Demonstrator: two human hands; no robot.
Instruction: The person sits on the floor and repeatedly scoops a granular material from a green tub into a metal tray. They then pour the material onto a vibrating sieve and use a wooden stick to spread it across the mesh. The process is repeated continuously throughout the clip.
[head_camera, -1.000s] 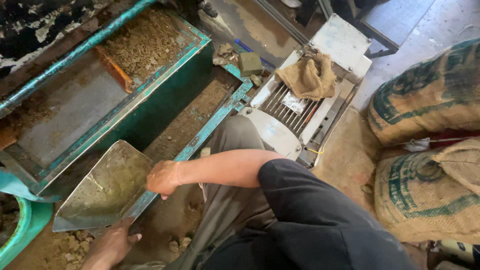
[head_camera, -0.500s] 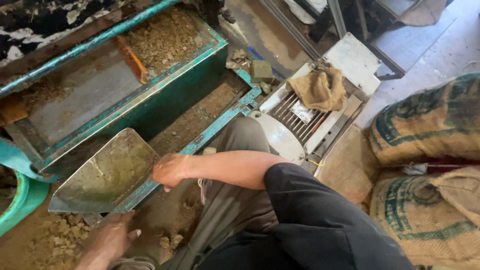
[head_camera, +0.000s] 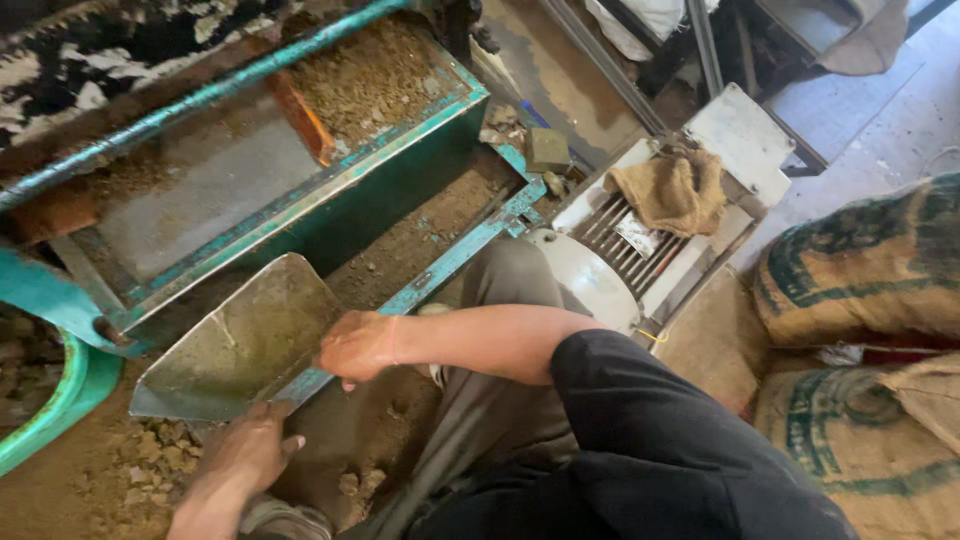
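My right hand (head_camera: 357, 347) grips the metal scoop (head_camera: 245, 345) at its rear edge, left hand (head_camera: 243, 452) open under its front lip, scoop tilted against the green trough (head_camera: 330, 205) rim; looks stiff, dusty-slick, probably light when empty, so I'd hold the back wall.

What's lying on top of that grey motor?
A folded burlap cloth lies on the motor, covering part of its cooling fins; a pale label shows on the bare fins. What the cloth hides can't be seen.

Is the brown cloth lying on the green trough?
No, the brown cloth lies on the grey motor housing, apart from the green trough.
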